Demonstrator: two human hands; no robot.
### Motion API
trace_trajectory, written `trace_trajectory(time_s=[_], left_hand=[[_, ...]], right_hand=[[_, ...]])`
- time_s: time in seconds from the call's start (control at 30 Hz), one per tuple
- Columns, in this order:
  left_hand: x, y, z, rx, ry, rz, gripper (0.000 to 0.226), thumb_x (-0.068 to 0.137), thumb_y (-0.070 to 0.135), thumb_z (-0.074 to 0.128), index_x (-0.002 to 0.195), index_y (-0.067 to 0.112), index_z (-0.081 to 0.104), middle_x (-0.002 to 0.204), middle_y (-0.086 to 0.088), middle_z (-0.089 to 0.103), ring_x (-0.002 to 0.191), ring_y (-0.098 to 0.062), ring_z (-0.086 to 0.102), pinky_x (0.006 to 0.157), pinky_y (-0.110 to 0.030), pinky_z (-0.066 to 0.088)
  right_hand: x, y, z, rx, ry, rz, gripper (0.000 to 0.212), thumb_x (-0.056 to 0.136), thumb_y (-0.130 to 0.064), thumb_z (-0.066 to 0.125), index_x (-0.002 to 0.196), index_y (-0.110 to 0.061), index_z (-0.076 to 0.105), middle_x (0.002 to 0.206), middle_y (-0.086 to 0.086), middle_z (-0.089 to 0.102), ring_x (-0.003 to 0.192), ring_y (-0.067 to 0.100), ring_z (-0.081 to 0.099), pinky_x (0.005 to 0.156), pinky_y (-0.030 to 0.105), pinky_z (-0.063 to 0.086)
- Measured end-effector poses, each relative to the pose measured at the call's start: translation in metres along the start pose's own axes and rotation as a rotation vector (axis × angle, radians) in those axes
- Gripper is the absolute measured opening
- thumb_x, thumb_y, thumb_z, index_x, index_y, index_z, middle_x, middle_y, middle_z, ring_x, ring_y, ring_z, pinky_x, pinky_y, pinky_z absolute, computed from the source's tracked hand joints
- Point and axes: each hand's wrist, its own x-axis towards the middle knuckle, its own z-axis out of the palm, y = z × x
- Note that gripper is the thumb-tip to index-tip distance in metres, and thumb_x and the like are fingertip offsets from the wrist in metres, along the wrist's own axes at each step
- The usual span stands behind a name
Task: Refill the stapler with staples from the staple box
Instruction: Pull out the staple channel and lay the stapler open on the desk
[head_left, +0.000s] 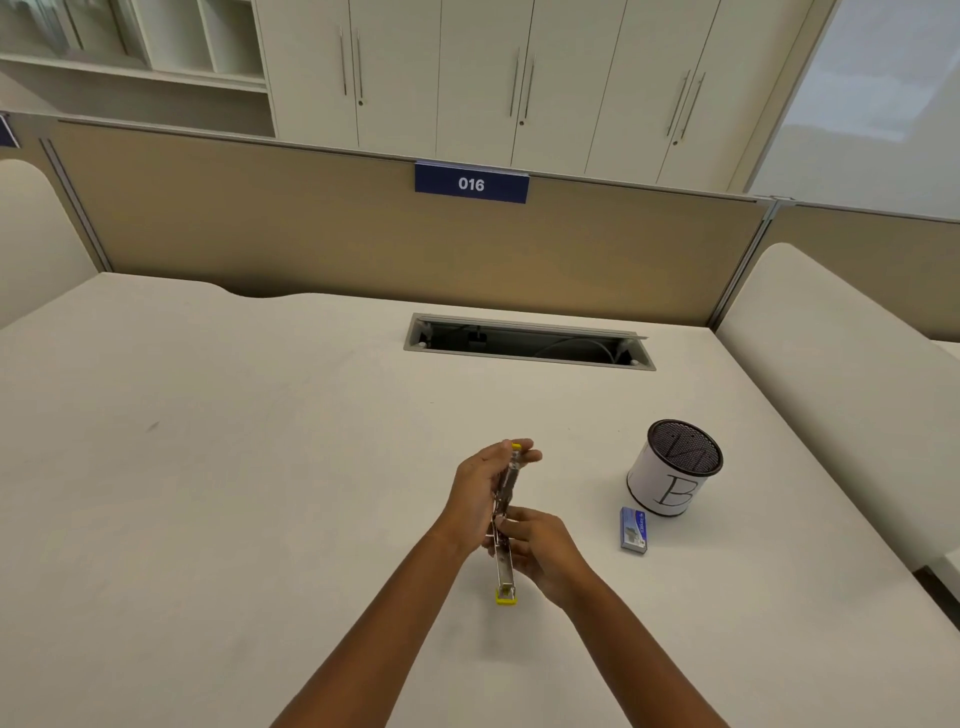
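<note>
A metal stapler (505, 566) with yellow ends is held above the white desk (260, 467), swung open into one long line. My left hand (480, 493) grips its far half, fingers wrapped round near the far yellow tip. My right hand (535, 545) pinches the stapler at its middle, near the hinge. The near yellow end sticks out below both hands. A small blue staple box (635, 529) lies on the desk to the right, apart from both hands; whether its flap is closed I cannot tell.
A white cup with a black mesh inside and a letter B (674, 467) stands just behind the staple box. An open cable slot (527, 344) is set in the desk further back, before a tan partition (363, 234) labelled 016.
</note>
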Motion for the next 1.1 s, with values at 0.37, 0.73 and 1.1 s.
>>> trace_trajectory(time_s=[0.37, 0.73, 1.1], left_hand=[[-0.004, 0.007, 0.002, 0.181, -0.065, 0.068, 0.030, 0.099, 0.017, 0.036, 0.111, 0.008, 0.061, 0.095, -0.005, 0.068, 0.097, -0.018, 0.056, 0.080, -0.023, 0.041], [0.001, -0.005, -0.020, -0.055, 0.124, -0.219, 0.040, 0.101, 0.029, 0.024, 0.119, 0.005, 0.051, 0.108, -0.012, 0.062, 0.098, -0.026, 0.056, 0.091, -0.036, 0.042], [0.008, -0.013, -0.032, 0.023, 0.308, -0.276, 0.044, 0.101, 0.029, 0.026, 0.128, 0.002, 0.048, 0.129, -0.018, 0.051, 0.130, -0.032, 0.037, 0.111, -0.038, 0.025]], right_hand=[[0.004, -0.005, -0.009, 0.082, -0.002, -0.005, 0.015, 0.091, -0.001, 0.045, 0.100, 0.003, 0.057, 0.079, 0.014, 0.063, 0.063, 0.019, 0.062, 0.056, 0.020, 0.052], [0.005, 0.009, -0.010, -0.283, 0.259, -0.174, 0.012, 0.086, -0.012, 0.055, 0.075, -0.005, 0.053, 0.065, 0.008, 0.059, 0.047, 0.016, 0.054, 0.043, 0.019, 0.046], [0.010, 0.017, -0.037, -1.176, 0.456, -0.508, 0.018, 0.089, -0.010, 0.045, 0.083, -0.014, 0.029, 0.084, 0.010, 0.047, 0.060, 0.025, 0.040, 0.054, 0.030, 0.031]])
